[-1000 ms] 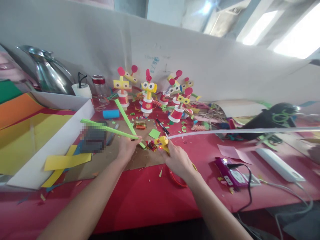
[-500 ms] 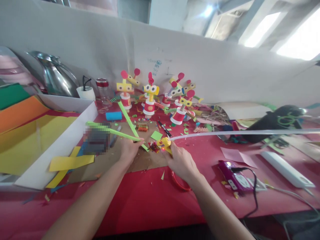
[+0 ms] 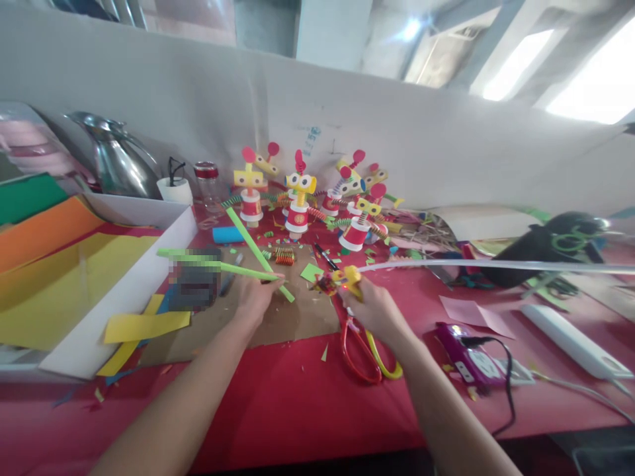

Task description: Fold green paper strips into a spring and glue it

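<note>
My left hand [image 3: 255, 299] is closed on a light green paper strip [image 3: 243, 269] that sticks out to the left. Another green strip [image 3: 253, 246] crosses it at my fingertips and slants down over the brown cardboard [image 3: 297, 316]. Wrapped around a yellow hot glue gun [image 3: 351, 281], my right hand [image 3: 380, 311] points its nozzle leftward, and a small red light glows on it. A long translucent glue stick [image 3: 476, 265] runs out of its back to the right. Below that hand lie scissors [image 3: 364, 360] with one red and one yellow handle loop.
Several paper-cup figures [image 3: 298, 215] stand at the back. Coiled paper springs [image 3: 284, 256], a green paper square [image 3: 311, 272] and a black pen [image 3: 325, 256] lie nearby. A white box [image 3: 124, 291] with coloured paper is left; a purple device [image 3: 471, 357] with a cable sits right.
My right hand has moved right with the glue gun, away from the green strips, and the scissors show more fully. My left hand keeps its hold, nearly still. The view has tilted slightly.
</note>
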A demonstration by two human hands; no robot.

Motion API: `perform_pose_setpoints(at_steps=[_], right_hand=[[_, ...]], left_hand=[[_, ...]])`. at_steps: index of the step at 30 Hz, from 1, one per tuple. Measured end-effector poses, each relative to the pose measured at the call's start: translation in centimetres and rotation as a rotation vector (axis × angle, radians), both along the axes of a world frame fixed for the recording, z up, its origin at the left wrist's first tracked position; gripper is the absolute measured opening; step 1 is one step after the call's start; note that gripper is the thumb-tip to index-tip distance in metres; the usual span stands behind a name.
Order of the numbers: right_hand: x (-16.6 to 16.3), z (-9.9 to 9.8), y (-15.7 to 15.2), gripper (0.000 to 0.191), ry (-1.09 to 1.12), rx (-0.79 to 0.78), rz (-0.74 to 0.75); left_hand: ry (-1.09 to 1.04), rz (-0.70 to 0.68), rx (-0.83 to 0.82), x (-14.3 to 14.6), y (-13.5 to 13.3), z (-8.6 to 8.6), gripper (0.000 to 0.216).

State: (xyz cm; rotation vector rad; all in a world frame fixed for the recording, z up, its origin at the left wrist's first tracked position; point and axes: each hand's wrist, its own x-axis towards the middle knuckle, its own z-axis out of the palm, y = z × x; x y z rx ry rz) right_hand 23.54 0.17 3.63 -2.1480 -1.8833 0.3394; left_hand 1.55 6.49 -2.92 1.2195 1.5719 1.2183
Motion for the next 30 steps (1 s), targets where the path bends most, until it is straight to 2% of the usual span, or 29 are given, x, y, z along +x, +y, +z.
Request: perform_pose_setpoints(at_steps=[3, 5, 7, 11, 13, 14, 16, 17, 19, 22, 26, 28, 30], right_hand=[[3.5, -0.7, 1.8, 0.038, 0.211, -0.096, -0.073], [5.4, -1.5, 2.9, 0.041, 0.132, -0.112, -0.124], [6.5, -2.1, 3.6, 0.047, -0.022, -0.123, -0.113], [6.5, -2.1, 3.4, 0.056, -0.174, -0.172, -0.201], [5.3, -1.4, 2.9, 0.05, -0.242, -0.101, -0.248], [4.3, -0.8, 2.7, 0.045, -0.262, -0.013, -0.241], [1.6, 0.2, 2.5, 0.033, -0.157, 0.171, -0.122], [0.1, 0.7, 2.6, 0.029, -0.039, 0.199, 0.003], [-3.1, 1.4, 2.9, 0.025, 0.257, 0.129, 0.261], [-6.4, 1.6, 3.4, 0.023, 0.48, 0.026, 0.453], [-7.1, 0.5, 3.6, 0.025, 0.539, 0.039, 0.403], [-6.7, -0.1, 3.6, 0.025, 0.636, 0.025, 0.363], [-6.2, -0.5, 3.5, 0.024, 0.748, 0.012, 0.321]], left_hand=[[-0.111, 0.003, 0.047, -0.9, -0.1, 1.9, 0.022], [-0.186, -0.035, 0.1, -1.7, 0.0, 3.0, 0.023], [-0.233, -0.072, 0.162, -2.3, 0.0, 4.0, 0.022], [-0.297, -0.11, 0.241, -3.2, -0.3, 5.2, 0.019], [-0.294, -0.128, 0.248, -3.3, -0.5, 5.5, 0.018], [-0.278, -0.141, 0.247, -3.4, -0.5, 5.6, 0.018], [-0.219, -0.173, 0.245, -3.4, -0.7, 5.7, 0.017], [-0.186, -0.193, 0.241, -3.3, -0.8, 5.7, 0.016], [-0.145, -0.236, 0.236, -3.1, -0.9, 5.4, 0.015], [-0.166, -0.326, 0.218, -2.6, -1.0, 4.9, 0.016], [-0.146, -0.409, 0.151, -1.7, -1.3, 4.4, 0.011], [-0.174, -0.397, 0.152, -1.3, -1.3, 4.3, 0.009], [-0.298, -0.333, 0.179, -1.2, -1.4, 4.3, 0.008]])
